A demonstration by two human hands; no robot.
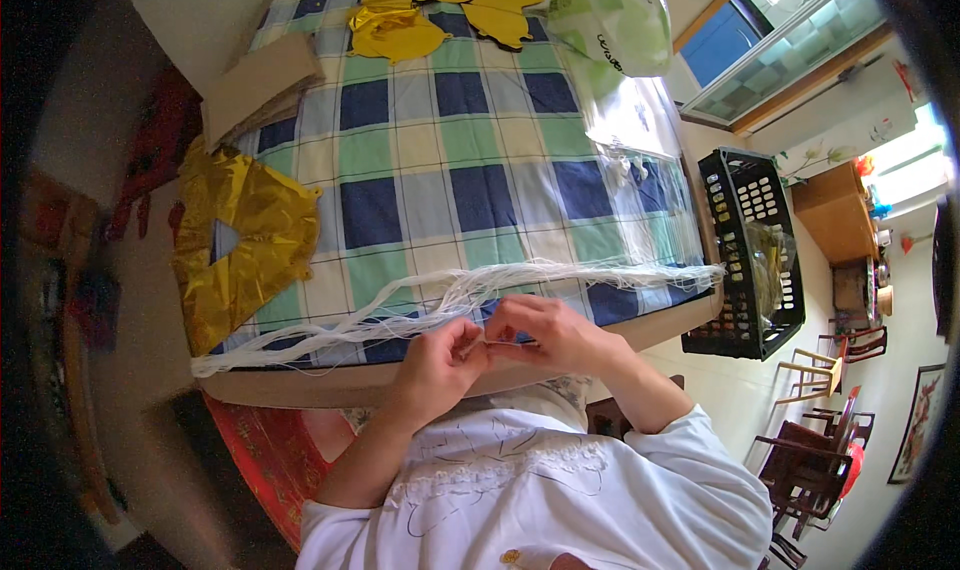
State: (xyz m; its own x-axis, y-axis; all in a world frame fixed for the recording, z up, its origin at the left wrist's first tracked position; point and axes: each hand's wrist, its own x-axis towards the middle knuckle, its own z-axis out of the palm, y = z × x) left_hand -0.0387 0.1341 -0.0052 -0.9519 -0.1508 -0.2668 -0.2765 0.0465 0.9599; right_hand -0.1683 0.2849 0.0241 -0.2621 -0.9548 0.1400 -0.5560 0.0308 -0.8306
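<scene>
My left hand [440, 366] and my right hand [548, 334] meet at the near edge of the cloth-covered table, fingers pinched close together. A thin white string [512, 344] shows between the fingertips of both hands. Just beyond them a long bundle of white strings [440, 300] stretches across the table from the near left corner to the right edge. More loose strands [640, 232] hang down toward the bundle at the right. Exactly how the string is wound in my fingers is too small to make out.
The table has a checked cloth [430, 160]. Gold foil pieces [250, 240] lie left, beside brown cardboard [262, 85]; yellow foil shapes [400, 32] are at the far side. A white-green plastic bag [620, 30] sits far right. A black crate [745, 260] stands beyond the right edge.
</scene>
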